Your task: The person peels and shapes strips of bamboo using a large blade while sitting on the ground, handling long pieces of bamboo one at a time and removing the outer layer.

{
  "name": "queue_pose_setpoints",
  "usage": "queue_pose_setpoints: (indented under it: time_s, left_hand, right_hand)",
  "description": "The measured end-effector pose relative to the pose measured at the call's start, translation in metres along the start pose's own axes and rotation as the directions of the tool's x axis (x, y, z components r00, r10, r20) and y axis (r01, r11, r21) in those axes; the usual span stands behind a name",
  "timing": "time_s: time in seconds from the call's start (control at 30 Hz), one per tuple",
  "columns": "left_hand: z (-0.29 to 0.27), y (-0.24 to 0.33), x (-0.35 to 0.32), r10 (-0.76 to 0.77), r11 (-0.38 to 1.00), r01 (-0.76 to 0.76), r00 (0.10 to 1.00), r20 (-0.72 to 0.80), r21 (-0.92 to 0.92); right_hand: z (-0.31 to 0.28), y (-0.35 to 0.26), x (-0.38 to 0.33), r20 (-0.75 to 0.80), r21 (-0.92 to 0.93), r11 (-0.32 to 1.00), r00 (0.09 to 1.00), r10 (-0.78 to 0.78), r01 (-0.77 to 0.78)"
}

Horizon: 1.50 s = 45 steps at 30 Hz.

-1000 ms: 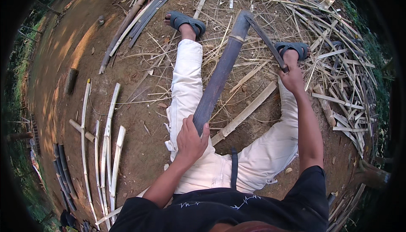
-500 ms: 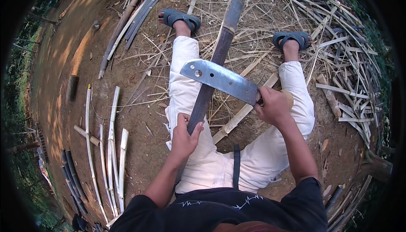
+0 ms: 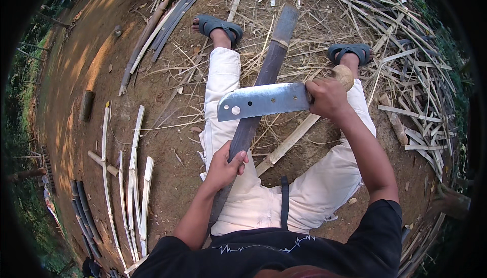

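Observation:
My right hand (image 3: 328, 97) is wrapped round the wooden handle of a broad-bladed machete (image 3: 266, 98), whose rounded knob end shows past the fist. The wide grey blade has several holes and dots along it and lies across a long dark bamboo piece (image 3: 269, 65). Whether the edge touches the bamboo, I cannot tell. My left hand (image 3: 225, 166) grips that bamboo low down, near my thigh, with the fingers closed round it. The bamboo slants away between my legs, with a pale node ring near its far end. Its near end passes under my left forearm.
Beyond my feet, thin bamboo shavings (image 3: 309, 39) litter the ground. Split strips (image 3: 416, 95) are heaped at the right. Pale slats (image 3: 134, 171) and dark poles (image 3: 83, 209) lie at the left. Another pale slat (image 3: 289, 146) lies between my legs.
The machete has turned, its handle end swinging up and away from me, so the blade lies more level. My right hand has moved farther out. The bamboo has shifted slightly right.

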<state>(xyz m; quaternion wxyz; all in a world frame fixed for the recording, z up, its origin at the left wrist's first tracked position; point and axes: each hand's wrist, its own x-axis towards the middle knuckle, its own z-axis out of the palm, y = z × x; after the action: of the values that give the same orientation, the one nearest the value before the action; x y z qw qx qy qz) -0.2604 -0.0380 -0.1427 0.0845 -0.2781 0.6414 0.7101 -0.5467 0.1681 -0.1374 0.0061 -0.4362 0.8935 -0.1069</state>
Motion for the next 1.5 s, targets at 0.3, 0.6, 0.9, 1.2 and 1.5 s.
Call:
queue_pose_setpoints:
  time_s: [0.3,0.6,0.9,1.2,1.5]
  left_hand:
    - [-0.003,-0.007,-0.006,0.019,0.999,-0.018,0.999,0.031,-0.032]
    - [0.013,0.006,-0.019,0.448,0.653,-0.166,0.871,-0.200,0.739]
    - [0.011,-0.037,0.003,0.411,0.733,-0.119,0.862,-0.296,0.670]
    - [0.019,-0.020,-0.004,0.365,0.778,-0.085,0.867,-0.338,0.622]
    - [0.022,-0.033,-0.033,0.390,0.720,-0.055,0.856,-0.338,0.692]
  right_hand:
    - [-0.012,0.000,0.013,-0.009,-0.020,0.998,0.999,-0.052,0.052]
    - [-0.048,0.028,0.035,-0.109,-0.008,0.968,0.963,0.247,-0.249]
    - [0.001,-0.046,-0.039,0.045,0.056,0.978,0.978,-0.202,0.200]
    - [0.002,0.015,-0.009,-0.128,-0.071,0.997,0.991,0.034,-0.043]
    - [-0.014,0.128,0.044,-0.208,0.127,0.814,0.787,0.580,-0.566]
